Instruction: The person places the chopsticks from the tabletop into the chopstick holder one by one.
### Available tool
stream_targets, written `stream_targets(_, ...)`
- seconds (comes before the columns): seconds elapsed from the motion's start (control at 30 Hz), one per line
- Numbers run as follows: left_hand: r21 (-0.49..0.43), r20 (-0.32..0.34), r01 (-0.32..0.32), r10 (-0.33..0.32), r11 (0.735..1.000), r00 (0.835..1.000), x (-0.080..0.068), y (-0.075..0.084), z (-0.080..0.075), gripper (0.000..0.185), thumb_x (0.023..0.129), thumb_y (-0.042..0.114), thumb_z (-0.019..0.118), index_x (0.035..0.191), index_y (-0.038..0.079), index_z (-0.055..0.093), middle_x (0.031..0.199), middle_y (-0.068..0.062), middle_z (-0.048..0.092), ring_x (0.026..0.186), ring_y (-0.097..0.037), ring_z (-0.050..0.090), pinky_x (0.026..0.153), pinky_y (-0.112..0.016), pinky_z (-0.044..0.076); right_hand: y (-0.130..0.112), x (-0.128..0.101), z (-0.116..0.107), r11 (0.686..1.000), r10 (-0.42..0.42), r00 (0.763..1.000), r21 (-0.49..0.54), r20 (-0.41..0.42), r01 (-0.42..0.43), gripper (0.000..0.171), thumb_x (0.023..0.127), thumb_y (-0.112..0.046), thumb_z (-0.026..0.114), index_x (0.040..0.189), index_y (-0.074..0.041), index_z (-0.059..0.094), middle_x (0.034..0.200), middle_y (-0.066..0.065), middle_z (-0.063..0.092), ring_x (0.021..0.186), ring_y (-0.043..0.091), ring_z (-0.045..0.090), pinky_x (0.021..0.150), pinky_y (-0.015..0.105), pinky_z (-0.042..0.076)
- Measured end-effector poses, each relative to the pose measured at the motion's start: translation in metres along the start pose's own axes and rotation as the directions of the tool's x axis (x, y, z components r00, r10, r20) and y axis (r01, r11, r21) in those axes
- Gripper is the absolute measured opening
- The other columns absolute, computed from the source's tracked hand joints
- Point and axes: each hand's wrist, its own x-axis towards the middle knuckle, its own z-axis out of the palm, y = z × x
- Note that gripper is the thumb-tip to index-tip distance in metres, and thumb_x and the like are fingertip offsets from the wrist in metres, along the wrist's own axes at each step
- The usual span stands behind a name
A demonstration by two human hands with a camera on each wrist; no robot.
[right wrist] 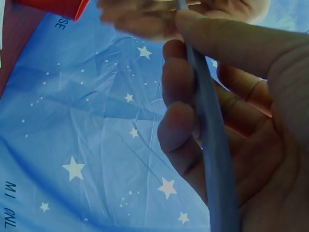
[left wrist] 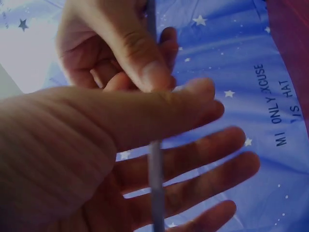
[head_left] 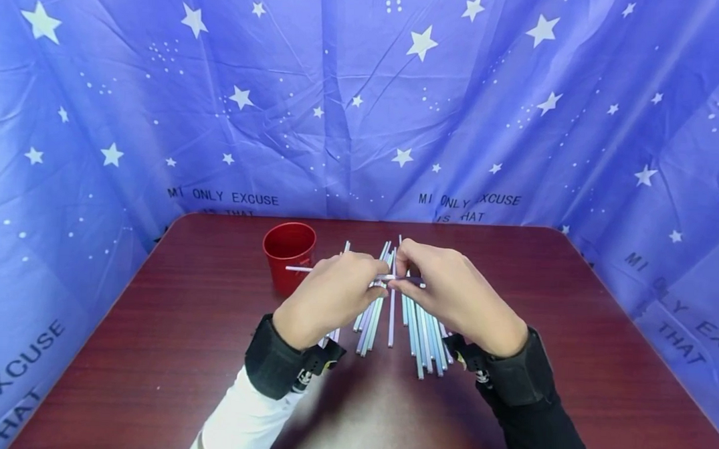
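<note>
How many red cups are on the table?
1. The cup stands on the table, left of the left hand and the straws. None looks hidden.

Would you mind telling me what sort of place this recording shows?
Probably a makeshift recording booth, not a home: a dark wooden table is walled by a blue star-printed cloth, with only a red cup and straws laid out.
</note>
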Motion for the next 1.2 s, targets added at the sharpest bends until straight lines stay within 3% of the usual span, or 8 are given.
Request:
stream_targets(0.23,0.053,-0.046,-0.002,0.004,0.999,0.999,-0.001,-0.003,-0.001,0.008,0.103,0.016,0.073,0.1,0.019,0.08,0.067,0.004,0.061,0.068,-0.016,0.062,0.058,-0.036,0.053,0.006,-0.005,-0.014,0.999,0.033,0.999,-0.02,0.033,-0.032,0.013,0.096,-0.022,0.083,0.1,-0.018,0.071,0.086,-0.01,0.073,0.077,0.005,0.064,0.071,0.034,0.055)
stream_targets(0.5,0.037,-0.062,0.063,-0.06,0.997,0.996,-0.001,-0.008,-0.008,0.006,0.102,0.016,0.074,0.098,0.017,0.078,0.073,0.002,0.066,0.071,-0.018,0.063,0.059,-0.036,0.05,0.021,-0.009,-0.027,1.0,-0.017,1.0,-0.005,-0.013,0.017,0.006,0.098,-0.011,0.08,0.103,-0.014,0.082,0.089,-0.006,0.077,0.076,0.004,0.064,0.072,0.033,0.057)
stream_targets(0.63,-0.006,-0.08,0.007,-0.007,1.0,0.997,0.001,-0.005,-0.006,0.013,0.102,0.023,0.076,0.114,0.02,0.08,0.083,0.004,0.071,0.076,-0.017,0.065,0.061,-0.036,0.052,0.02,-0.008,-0.022,0.999,-0.041,0.998,0.0,-0.057,0.041,0.006,0.097,-0.012,0.081,0.102,-0.014,0.083,0.089,-0.007,0.079,0.074,0.002,0.065,0.069,0.031,0.056)
stream_targets(0.77,-0.049,-0.142,-0.101,0.093,0.994,0.986,0.003,0.0,-0.004,0.022,0.102,0.025,0.077,0.123,0.02,0.078,0.096,0.006,0.077,0.083,-0.015,0.071,0.068,-0.037,0.058,0.014,-0.006,-0.017,0.998,-0.058,0.995,0.018,-0.086,0.06,0.005,0.097,-0.015,0.082,0.102,-0.016,0.082,0.088,-0.008,0.08,0.071,-0.001,0.064,0.067,0.028,0.054)
stream_targets(0.9,-0.025,-0.262,-0.184,0.171,0.983,0.95,0.002,0.0,-0.004,0.014,0.102,0.019,0.077,0.116,0.018,0.078,0.09,0.005,0.075,0.076,-0.015,0.068,0.068,-0.035,0.058,0.009,-0.004,-0.016,0.998,-0.055,0.989,0.032,-0.14,0.06,0.011,0.095,-0.016,0.084,0.103,-0.016,0.076,0.079,-0.009,0.073,0.063,0.001,0.053,0.061,0.026,0.048)
stream_targets(1.0,0.008,-0.371,-0.205,0.193,0.979,0.908,-0.001,-0.004,-0.008,0.012,0.101,0.016,0.077,0.113,0.017,0.077,0.088,0.003,0.075,0.073,-0.015,0.065,0.066,-0.034,0.056,0.008,-0.004,-0.018,0.998,-0.032,0.982,0.045,-0.185,0.041,0.02,0.093,-0.015,0.086,0.107,-0.014,0.072,0.078,-0.008,0.07,0.065,0.002,0.055,0.061,0.025,0.048)
stream_targets(1.1,-0.001,-0.495,-0.235,0.204,0.972,0.845,-0.004,-0.008,-0.016,0.012,0.1,0.014,0.078,0.113,0.012,0.078,0.091,-0.001,0.076,0.077,-0.017,0.065,0.069,-0.035,0.056,0.01,-0.005,-0.02,0.998,-0.015,0.979,0.057,-0.205,0.027,0.024,0.093,-0.014,0.086,0.111,-0.012,0.071,0.083,-0.008,0.072,0.072,0.001,0.062,0.064,0.026,0.052)
stream_targets(1.2,-0.039,-0.631,-0.278,0.192,0.96,0.752,-0.008,-0.014,-0.026,0.016,0.1,0.013,0.078,0.114,0.007,0.079,0.101,-0.007,0.078,0.09,-0.021,0.069,0.079,-0.037,0.058,0.012,-0.005,-0.021,0.998,-0.009,0.982,0.056,-0.191,0.02,0.022,0.095,-0.016,0.085,0.112,-0.013,0.072,0.087,-0.008,0.072,0.075,0.002,0.063,0.067,0.029,0.053)
